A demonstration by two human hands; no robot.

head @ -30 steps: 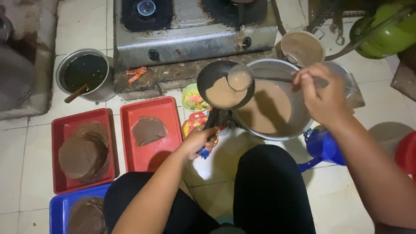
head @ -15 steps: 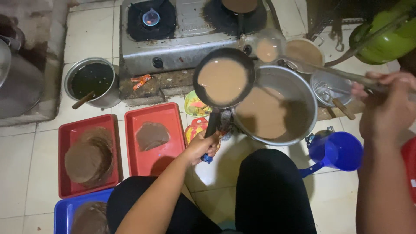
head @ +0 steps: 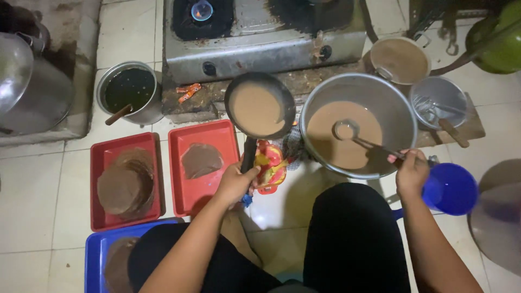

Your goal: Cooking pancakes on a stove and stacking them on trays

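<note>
Just one view here: the head camera looks steeply down from close above the person's lap, facing the steel gas stove [head: 260, 38] at the frame's top, tiled floor [head: 38, 201] filling the left.

- The scene is dim, with a bluish cast and grainy detail.
- The pale floor tiles [head: 49, 179] catch the most light; a soft reflection lies on the near floor between the person's knees.
- The far stove [head: 260, 38] sinks into darkness; a small blue flame [head: 202, 9] glows at the far left burner.
- The far right corner is almost black.
- The big pot [head: 358, 127] casts a shadow inside its near wall.
- A dull sheen marks the metal lid [head: 13, 70] at the left edge.
- Edges look soft and slightly stretched.
</note>
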